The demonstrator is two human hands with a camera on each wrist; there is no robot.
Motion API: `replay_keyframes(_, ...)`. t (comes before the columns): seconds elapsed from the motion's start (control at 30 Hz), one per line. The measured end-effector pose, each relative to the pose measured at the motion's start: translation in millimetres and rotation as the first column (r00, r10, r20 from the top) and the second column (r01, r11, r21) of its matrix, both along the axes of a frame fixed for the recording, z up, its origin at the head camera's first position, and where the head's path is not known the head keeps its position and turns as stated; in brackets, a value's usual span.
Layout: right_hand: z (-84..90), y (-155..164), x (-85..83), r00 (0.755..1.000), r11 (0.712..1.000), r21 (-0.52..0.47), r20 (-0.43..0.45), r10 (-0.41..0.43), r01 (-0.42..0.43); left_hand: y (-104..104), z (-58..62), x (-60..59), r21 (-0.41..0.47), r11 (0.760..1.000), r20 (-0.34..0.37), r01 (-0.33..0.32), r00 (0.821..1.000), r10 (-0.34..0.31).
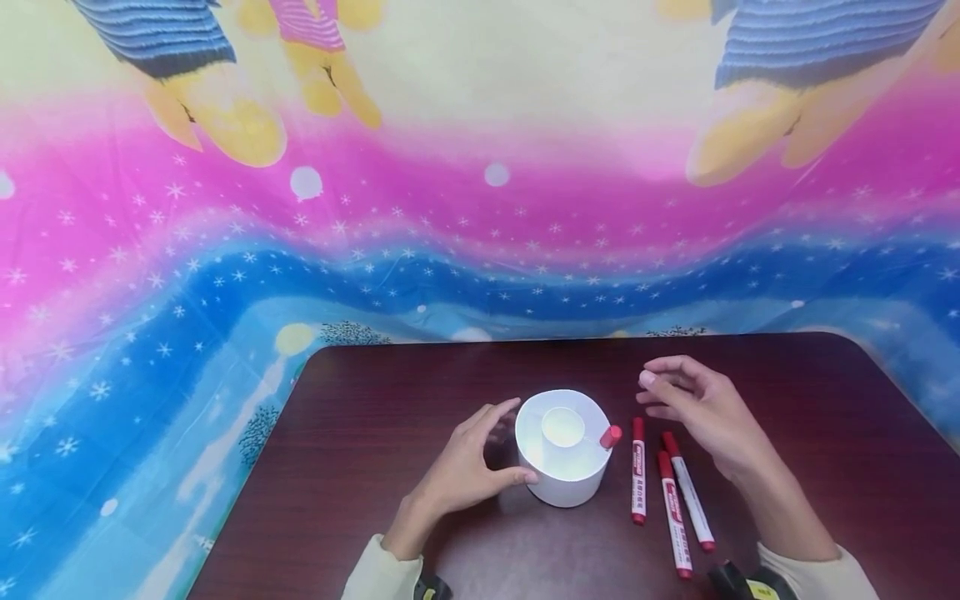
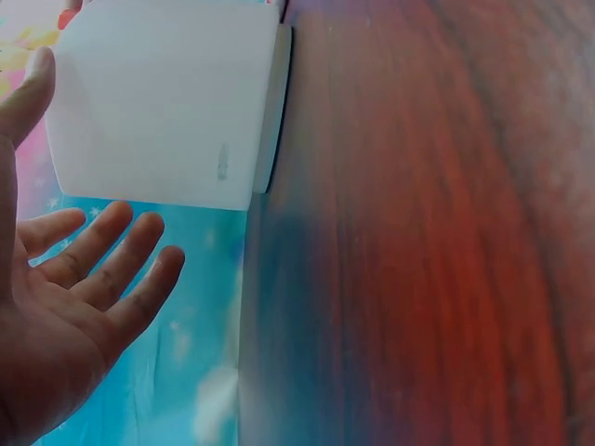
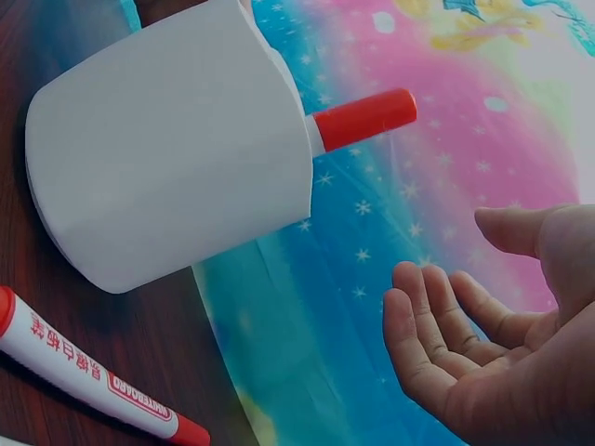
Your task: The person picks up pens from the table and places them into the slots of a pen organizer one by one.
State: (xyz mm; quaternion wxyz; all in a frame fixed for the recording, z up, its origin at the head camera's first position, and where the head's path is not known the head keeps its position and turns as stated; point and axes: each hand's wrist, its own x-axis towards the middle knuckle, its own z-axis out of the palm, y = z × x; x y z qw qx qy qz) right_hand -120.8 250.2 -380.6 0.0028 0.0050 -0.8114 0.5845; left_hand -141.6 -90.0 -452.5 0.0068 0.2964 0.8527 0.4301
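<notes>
The nearest marker (image 1: 676, 517) lies lengthwise with its red cap pointing away, its white barrel lettered and its near end red as well. Just beside it, at a slight angle, is a plainer-looking marker (image 1: 691, 496), white-barrelled with red at both ends. A third marker (image 1: 638, 471) lies closer to the container; in the right wrist view its label reads "WHITEBOARD" in red, with Chinese characters next to it. The white container (image 1: 567, 492) sits upright to the left of these three, a smooth round tub with a smaller ring-shaped wall inside it. A red-ended marker (image 1: 611, 437) stands in the outer space between the two walls, tilted against the rim on the right.

Of the two hands, the left hand (image 1: 468, 458) is cupped wide beside the container, thumb and fingers well apart, gripping nothing; whether the thumb touches the wall is unclear. The right hand (image 1: 697, 408) hangs above the far ends of the lying markers, fingers loosely bent, thumb apart from them, holding nothing. Both arms wear pale sleeves (image 1: 817, 575).

The tabletop (image 1: 360, 483) is dark reddish brown, with rounded far corners. Behind it hangs a printed cloth (image 1: 450, 217), blue below, then pink, then cream, with white snowflakes and yellow cartoon figures.
</notes>
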Motion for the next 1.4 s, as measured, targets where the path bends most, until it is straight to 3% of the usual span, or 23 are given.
replay_keyframes(0.5,-8.4,19,8.4,1.0,1.0,0.03,0.008,-0.004,0.004,0,4.6,1.2,0.003,1.0,0.037,0.01,0.999,-0.01)
replay_keyframes(1.0,-33.7,42,24.9,0.995,0.999,0.044,0.097,-0.014,0.01,1,3.3,1.3,0.004,1.0,0.029,0.021,0.999,-0.021)
replay_keyframes(1.4,-46.0,53,31.3,0.994,0.999,0.042,0.107,-0.017,0.013,0,4.0,0.7,0.038,0.999,0.043,0.027,0.999,-0.029)
